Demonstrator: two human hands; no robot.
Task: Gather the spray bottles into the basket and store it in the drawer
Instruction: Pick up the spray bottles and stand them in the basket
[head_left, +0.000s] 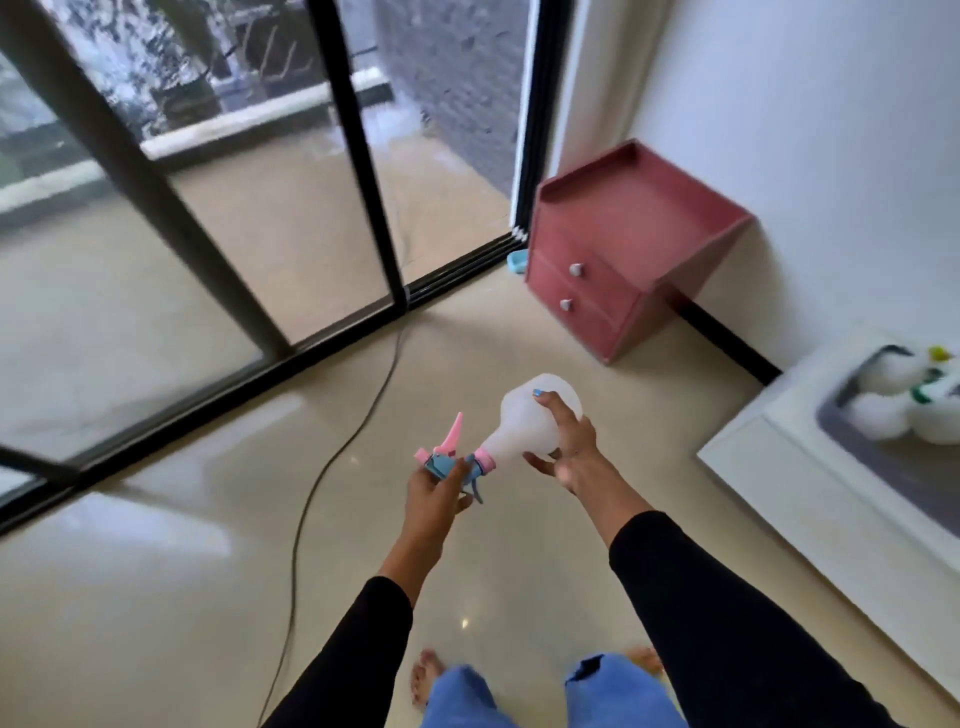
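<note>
I hold a white spray bottle (524, 421) sideways in front of me, above the floor. Its pink and blue trigger head points left. My left hand (436, 491) grips the trigger head. My right hand (569, 447) wraps the round white body. At the right edge a grey basket (852, 447) sits on a white table top (810, 499). Inside it lie white spray bottles (893, 405) with green and yellow heads. A pink cabinet (623, 249) with two drawers stands in the corner, both drawers closed.
Black-framed sliding glass doors (358, 156) fill the left and back. A dark cable (332, 457) runs across the glossy beige floor. A small blue object (517, 260) lies by the cabinet's left side. My bare feet and jeans show at the bottom.
</note>
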